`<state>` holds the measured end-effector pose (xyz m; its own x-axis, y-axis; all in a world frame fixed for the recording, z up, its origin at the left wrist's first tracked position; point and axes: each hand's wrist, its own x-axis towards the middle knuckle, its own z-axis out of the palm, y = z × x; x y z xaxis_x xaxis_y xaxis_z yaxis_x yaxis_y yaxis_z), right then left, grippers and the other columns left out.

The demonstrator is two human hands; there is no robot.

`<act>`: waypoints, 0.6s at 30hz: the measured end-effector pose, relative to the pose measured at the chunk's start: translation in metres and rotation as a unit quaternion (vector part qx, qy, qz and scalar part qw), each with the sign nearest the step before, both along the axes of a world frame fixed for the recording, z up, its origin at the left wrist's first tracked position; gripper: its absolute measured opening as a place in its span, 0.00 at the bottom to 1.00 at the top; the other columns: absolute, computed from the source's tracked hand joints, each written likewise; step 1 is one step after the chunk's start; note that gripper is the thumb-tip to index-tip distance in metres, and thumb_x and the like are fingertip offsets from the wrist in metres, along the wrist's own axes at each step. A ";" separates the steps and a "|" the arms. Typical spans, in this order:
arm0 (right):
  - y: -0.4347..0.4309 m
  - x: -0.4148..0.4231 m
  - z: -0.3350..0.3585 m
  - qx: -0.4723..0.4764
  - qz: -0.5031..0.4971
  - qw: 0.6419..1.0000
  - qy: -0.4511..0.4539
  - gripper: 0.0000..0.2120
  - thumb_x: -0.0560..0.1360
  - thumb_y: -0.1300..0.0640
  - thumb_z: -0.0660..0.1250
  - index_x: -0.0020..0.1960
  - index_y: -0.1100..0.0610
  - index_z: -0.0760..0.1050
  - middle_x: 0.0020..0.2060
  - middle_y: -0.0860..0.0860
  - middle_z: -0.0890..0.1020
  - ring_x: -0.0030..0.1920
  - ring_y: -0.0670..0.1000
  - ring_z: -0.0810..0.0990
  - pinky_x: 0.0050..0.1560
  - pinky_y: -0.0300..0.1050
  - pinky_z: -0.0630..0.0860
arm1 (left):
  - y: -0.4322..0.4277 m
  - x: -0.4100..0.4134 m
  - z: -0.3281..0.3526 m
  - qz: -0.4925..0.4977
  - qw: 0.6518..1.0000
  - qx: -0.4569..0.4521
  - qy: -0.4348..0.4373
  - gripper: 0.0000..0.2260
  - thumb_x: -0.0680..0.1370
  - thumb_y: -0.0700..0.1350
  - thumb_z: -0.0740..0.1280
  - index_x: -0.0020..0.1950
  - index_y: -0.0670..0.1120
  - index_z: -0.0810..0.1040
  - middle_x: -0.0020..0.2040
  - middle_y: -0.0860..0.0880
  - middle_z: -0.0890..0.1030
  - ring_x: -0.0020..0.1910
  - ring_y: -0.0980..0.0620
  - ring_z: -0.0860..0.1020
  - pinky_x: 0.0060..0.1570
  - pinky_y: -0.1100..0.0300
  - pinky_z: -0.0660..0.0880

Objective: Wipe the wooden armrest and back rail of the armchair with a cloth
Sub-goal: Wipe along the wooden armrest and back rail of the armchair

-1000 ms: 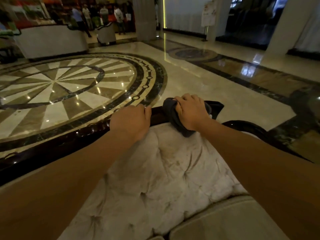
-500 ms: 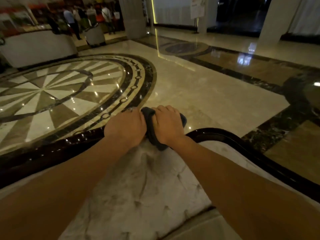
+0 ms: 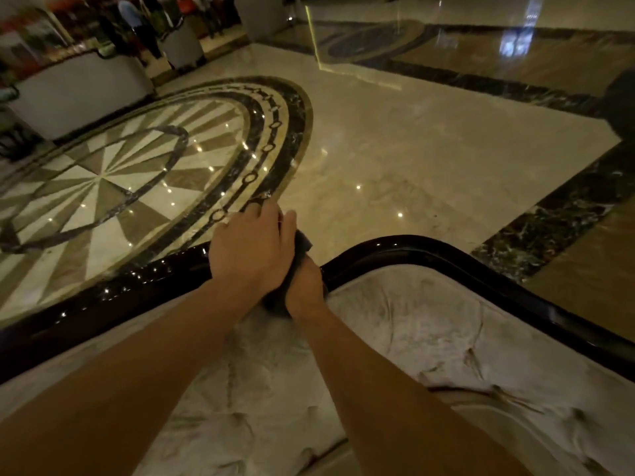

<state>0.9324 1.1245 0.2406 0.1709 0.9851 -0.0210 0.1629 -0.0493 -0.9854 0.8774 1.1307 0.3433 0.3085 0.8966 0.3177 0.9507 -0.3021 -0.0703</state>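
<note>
The armchair's back rail [image 3: 103, 304] is dark glossy wood. It runs from the lower left to my hands, then curves around on the right [image 3: 429, 247]. My left hand [image 3: 251, 249] lies over the top of the rail, fingers curled over its far edge, and covers part of my right hand. Just right of and below it, my right hand [image 3: 305, 283] holds a dark cloth [image 3: 304, 243] pressed on the rail; more of the cloth hangs under my wrist. The pale tufted back cushion [image 3: 395, 321] is inside the rail.
Beyond the chair is a polished marble floor [image 3: 395, 149] with a round star inlay [image 3: 103, 180] at left. A white counter [image 3: 75, 94] and several standing people [image 3: 137, 25] are at the far upper left. A dark marble band [image 3: 549, 228] crosses the floor at right.
My right hand has slid the cloth left along the rail until it is tucked under my left hand. The view has shifted, and the rail's right curve is now in sight.
</note>
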 end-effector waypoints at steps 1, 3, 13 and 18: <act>0.002 0.008 -0.011 -0.001 0.049 0.990 -0.131 0.09 0.79 0.65 0.61 0.57 0.64 0.76 0.53 0.62 0.81 0.54 0.63 0.79 0.58 0.56 0.75 | 0.003 0.008 -0.004 -0.003 0.998 -0.025 0.061 0.19 0.81 0.56 0.50 0.54 0.47 0.76 0.51 0.45 0.81 0.50 0.43 0.79 0.54 0.43 0.75; 0.008 0.036 -0.029 0.023 0.106 0.917 -0.383 0.08 0.80 0.58 0.59 0.53 0.58 0.75 0.51 0.58 0.80 0.53 0.61 0.77 0.61 0.56 0.71 | 0.008 0.023 -0.013 -0.012 0.976 -0.053 0.209 0.15 0.80 0.54 0.56 0.53 0.48 0.78 0.55 0.44 0.79 0.57 0.41 0.76 0.59 0.44 0.70; 0.026 0.177 -0.055 0.041 -0.004 0.852 -0.522 0.19 0.83 0.49 0.49 0.55 0.57 0.75 0.52 0.57 0.81 0.54 0.60 0.76 0.65 0.56 0.66 | 0.031 0.096 -0.093 0.046 0.954 -0.293 0.034 0.12 0.83 0.48 0.55 0.57 0.41 0.72 0.56 0.38 0.78 0.53 0.38 0.76 0.51 0.47 0.72; -0.043 0.296 -0.114 -0.069 -0.118 0.863 -0.487 0.17 0.82 0.49 0.49 0.58 0.57 0.72 0.54 0.56 0.79 0.54 0.59 0.76 0.62 0.55 0.68 | -0.004 0.220 -0.157 -0.044 0.971 -0.235 0.001 0.19 0.83 0.55 0.51 0.58 0.43 0.72 0.57 0.39 0.77 0.55 0.34 0.75 0.57 0.41 0.72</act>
<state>1.2280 1.0812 0.1269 0.3685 0.9204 0.1307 0.8796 -0.2997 -0.3695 1.0973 1.1266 0.1861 0.3910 0.9124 -0.1209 0.9195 -0.3816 0.0943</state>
